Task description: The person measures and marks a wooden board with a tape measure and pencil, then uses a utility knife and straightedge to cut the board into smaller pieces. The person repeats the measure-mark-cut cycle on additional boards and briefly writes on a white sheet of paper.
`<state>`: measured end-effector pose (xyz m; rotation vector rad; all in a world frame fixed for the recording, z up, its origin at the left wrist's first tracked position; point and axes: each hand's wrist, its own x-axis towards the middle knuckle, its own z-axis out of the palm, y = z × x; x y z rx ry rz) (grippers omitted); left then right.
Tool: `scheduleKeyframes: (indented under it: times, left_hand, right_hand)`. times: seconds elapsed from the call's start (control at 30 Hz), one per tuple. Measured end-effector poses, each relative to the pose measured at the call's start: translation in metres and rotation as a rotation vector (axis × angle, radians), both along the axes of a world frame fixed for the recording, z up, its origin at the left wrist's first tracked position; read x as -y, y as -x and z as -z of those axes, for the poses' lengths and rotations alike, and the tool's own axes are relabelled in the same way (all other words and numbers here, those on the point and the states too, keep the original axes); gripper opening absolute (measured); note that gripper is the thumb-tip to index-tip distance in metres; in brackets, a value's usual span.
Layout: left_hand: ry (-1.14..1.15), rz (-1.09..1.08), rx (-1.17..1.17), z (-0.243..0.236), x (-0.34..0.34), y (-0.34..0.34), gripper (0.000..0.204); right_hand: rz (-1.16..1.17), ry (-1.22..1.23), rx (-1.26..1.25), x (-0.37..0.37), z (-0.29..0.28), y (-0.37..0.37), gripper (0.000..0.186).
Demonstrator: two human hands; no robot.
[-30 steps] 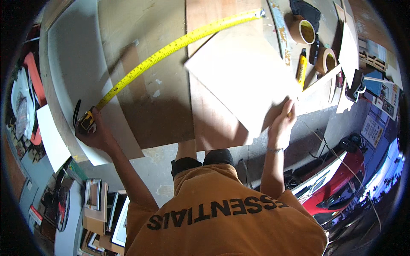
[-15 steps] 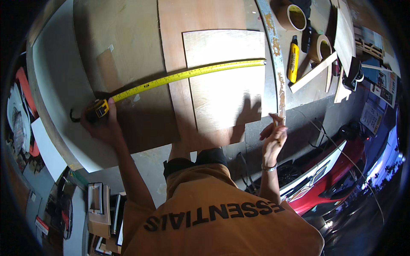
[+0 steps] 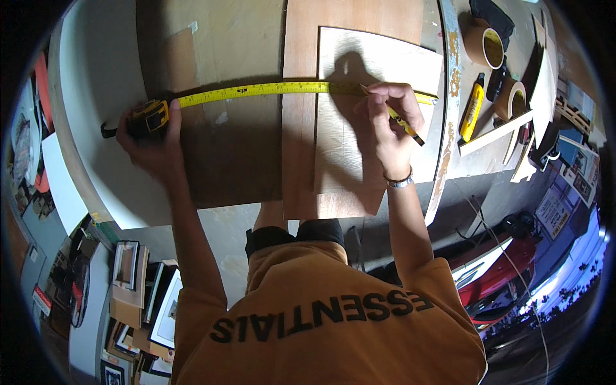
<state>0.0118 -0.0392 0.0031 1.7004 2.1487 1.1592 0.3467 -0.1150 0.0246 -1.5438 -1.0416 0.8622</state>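
My left hand (image 3: 154,147) is closed around the yellow and black tape measure (image 3: 156,117). Its yellow blade (image 3: 256,90) runs out to the right, over a reddish-brown board (image 3: 299,135) and a pale plywood sheet (image 3: 410,61), with the tip near the sheet's right edge. A yellow and black pencil (image 3: 408,127) is pinched in my right hand (image 3: 394,144), above the sheet. The pencil's point is at or just above the blade; whether it touches cannot be told. My right hand covers part of the blade and casts a shadow on the sheet.
A long paint-worn metal straightedge (image 3: 452,58) lies right of the sheet. Beyond it are a yellow utility knife (image 3: 472,108), tape rolls (image 3: 483,46) and wooden strips (image 3: 497,133). A white curved panel (image 3: 96,115) lies at the left. Picture frames (image 3: 127,266) stand lower left.
My right hand has moved up and left with the pencil, from beside the straightedge to the blade over the sheet. My left hand still holds the tape measure. The whole view has shifted slightly.
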Motion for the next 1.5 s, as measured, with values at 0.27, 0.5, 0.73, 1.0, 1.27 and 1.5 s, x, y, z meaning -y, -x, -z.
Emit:
scheduleKeyframes:
  times: [0.27, 0.5, 0.73, 1.0, 1.27, 1.5]
  left_hand:
    - [-0.013, 0.020, -0.054, 0.005, 0.002, 0.004, 0.079]
    - [-0.083, 0.049, -0.050, 0.012, -0.001, 0.005, 0.079]
    - [-0.082, 0.076, -0.193, 0.011, -0.001, 0.010, 0.082]
    - [-0.068, 0.074, -0.059, 0.011, 0.000, 0.006, 0.083]
    - [-0.041, 0.051, -0.098, 0.008, 0.001, 0.006, 0.083]
    - [-0.043, 0.058, -0.052, 0.008, 0.000, 0.005, 0.081]
  right_hand:
    - [-0.013, -0.163, 0.122, -0.012, 0.014, 0.019, 0.008]
    - [-0.043, -0.082, 0.221, -0.008, 0.020, 0.020, 0.018]
    - [-0.067, -0.074, 0.210, -0.014, 0.017, 0.020, 0.014]
    - [-0.068, -0.065, 0.261, -0.014, 0.018, 0.020, 0.014]
    - [-0.072, -0.062, 0.254, -0.014, 0.018, 0.019, 0.014]
    - [-0.078, -0.031, 0.249, -0.011, 0.019, 0.021, 0.013]
